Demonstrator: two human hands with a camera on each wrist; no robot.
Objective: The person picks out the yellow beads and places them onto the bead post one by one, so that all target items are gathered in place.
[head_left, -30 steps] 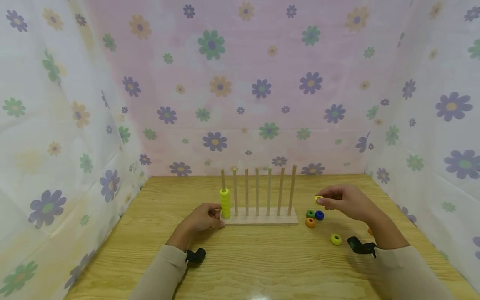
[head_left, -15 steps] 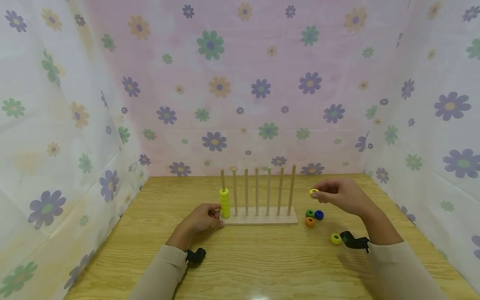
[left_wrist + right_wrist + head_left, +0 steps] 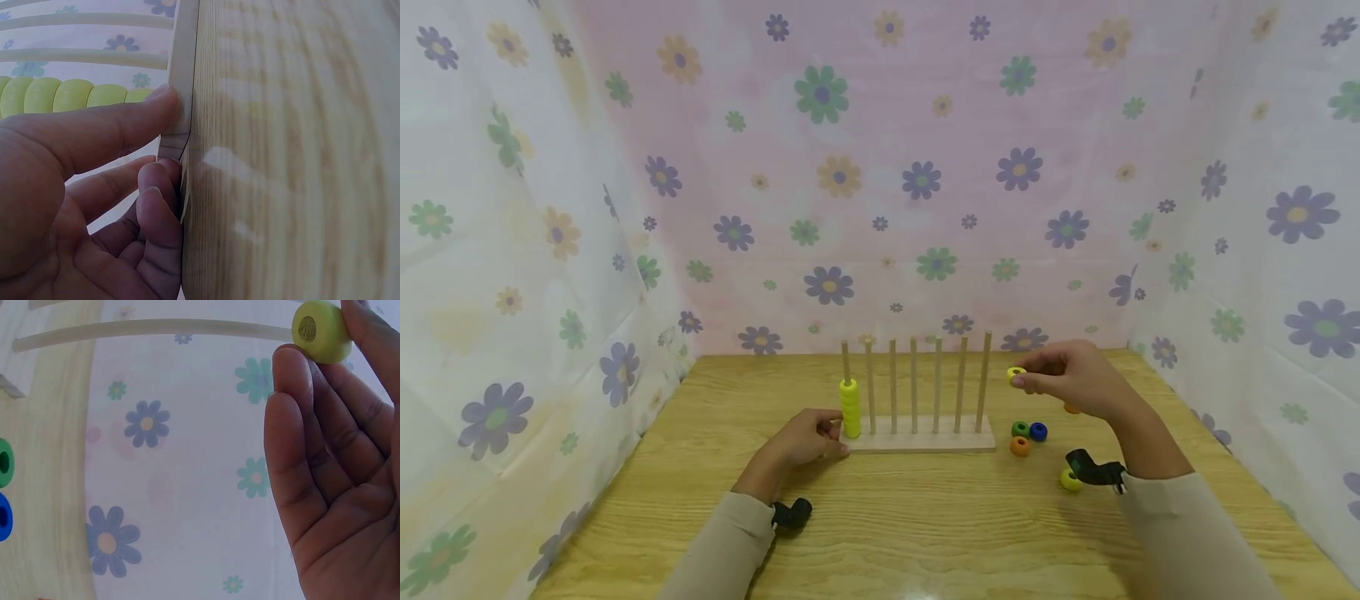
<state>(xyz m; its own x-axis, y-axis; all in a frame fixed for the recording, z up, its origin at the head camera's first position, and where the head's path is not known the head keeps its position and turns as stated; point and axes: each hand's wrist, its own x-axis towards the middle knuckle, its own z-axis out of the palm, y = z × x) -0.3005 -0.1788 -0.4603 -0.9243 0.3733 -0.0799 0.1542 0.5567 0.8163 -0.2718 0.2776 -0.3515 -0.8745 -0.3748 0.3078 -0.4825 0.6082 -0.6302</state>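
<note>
A wooden peg rack (image 3: 925,440) with several upright pegs stands mid-table. Its leftmost peg carries a stack of yellow beads (image 3: 850,408); the other pegs are bare. At the rack's left end, my left hand (image 3: 805,435) grips the base, and the left wrist view has the thumb against its edge beside the yellow beads (image 3: 72,95). My right hand (image 3: 1071,379) pinches a yellow bead (image 3: 1015,373) in the air, right of the last peg. Seen from the right wrist, the held bead (image 3: 325,332) sits between thumb and fingertips, its hole showing.
Green (image 3: 1020,428), blue (image 3: 1038,431) and orange (image 3: 1020,446) beads lie grouped right of the rack. Nearer, another yellow bead (image 3: 1070,480) is partly covered by the right wrist camera (image 3: 1093,468). An orange bead (image 3: 1072,408) shows under the right hand. Flowered cloth surrounds the table.
My right hand has moved left and slightly up with the yellow bead, toward the rack. The left hand has stayed at the rack's end.
</note>
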